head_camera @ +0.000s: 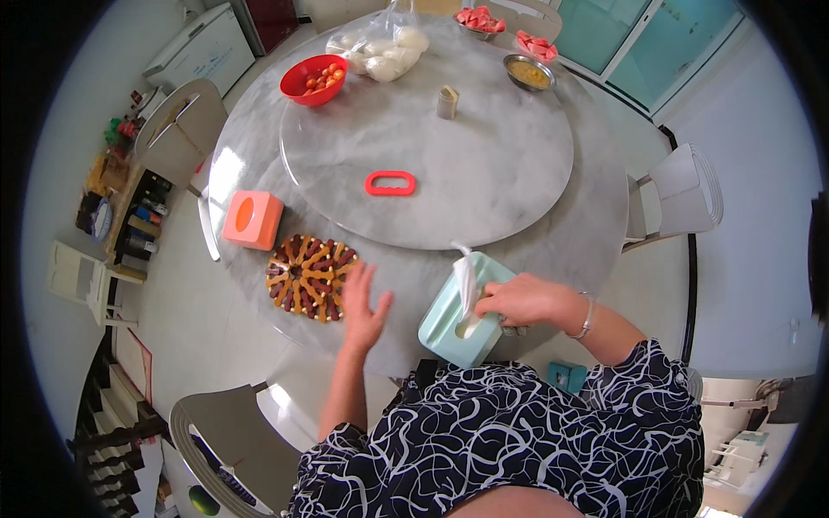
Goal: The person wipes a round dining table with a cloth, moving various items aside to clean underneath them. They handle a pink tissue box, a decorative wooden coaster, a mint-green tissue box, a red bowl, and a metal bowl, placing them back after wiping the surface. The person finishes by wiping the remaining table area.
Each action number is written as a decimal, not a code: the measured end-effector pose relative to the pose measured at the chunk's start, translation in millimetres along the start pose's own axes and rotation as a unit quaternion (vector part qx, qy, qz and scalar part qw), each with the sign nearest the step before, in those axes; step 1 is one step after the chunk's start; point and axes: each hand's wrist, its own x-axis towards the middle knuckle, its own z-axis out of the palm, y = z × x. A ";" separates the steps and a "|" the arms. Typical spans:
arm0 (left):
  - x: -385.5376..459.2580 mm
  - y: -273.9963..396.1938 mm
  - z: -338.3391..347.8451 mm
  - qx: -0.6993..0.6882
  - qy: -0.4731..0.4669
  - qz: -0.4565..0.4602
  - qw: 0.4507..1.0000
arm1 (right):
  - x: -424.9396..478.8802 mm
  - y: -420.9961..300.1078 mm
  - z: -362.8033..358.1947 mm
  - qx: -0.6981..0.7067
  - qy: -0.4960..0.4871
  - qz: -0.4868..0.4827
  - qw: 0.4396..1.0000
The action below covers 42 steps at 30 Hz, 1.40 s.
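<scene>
On the near part of the round marble table, a light green tissue box [442,328] lies tilted, with a white tissue [465,281] standing out of its slot. My right hand [521,300] is at the box's right side, its fingers at the slot's edge beside the tissue; their exact grip is partly hidden. My left hand [364,311], slightly blurred, is raised with its fingers apart and nothing in it. It overlaps the right edge of a brown and tan beaded mat [311,278]. An orange tissue box [264,220] stands behind that mat, at the left.
A raised round turntable [492,168] bears a red handle-shaped ring [390,183], a small holder [447,103], a red bowl of tomatoes [301,74], bagged white buns [388,55] and a metal bowl of yellow food [530,72]. Chairs [243,427] surround the table [592,213].
</scene>
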 end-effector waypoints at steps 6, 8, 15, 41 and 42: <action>-17.8 57.6 29.7 -0.230 -0.082 -0.101 0.965 | 35.9 -8.5 24.3 0.013 0.137 -0.075 0.988; -10.9 66.8 31.4 -0.160 -0.068 -0.052 0.983 | 31.8 -5.0 28.9 0.069 0.258 -0.072 0.961; -16.6 58.0 39.3 -0.045 -0.060 -0.065 0.995 | 22.5 3.9 29.6 0.304 0.469 0.118 0.821; -74.3 106.5 52.8 0.190 0.012 0.091 0.977 | 63.6 -0.6 89.5 0.126 0.595 0.012 0.794; -74.3 100.8 55.5 0.182 0.005 0.104 0.978 | 71.8 9.7 82.3 0.120 0.605 0.024 0.787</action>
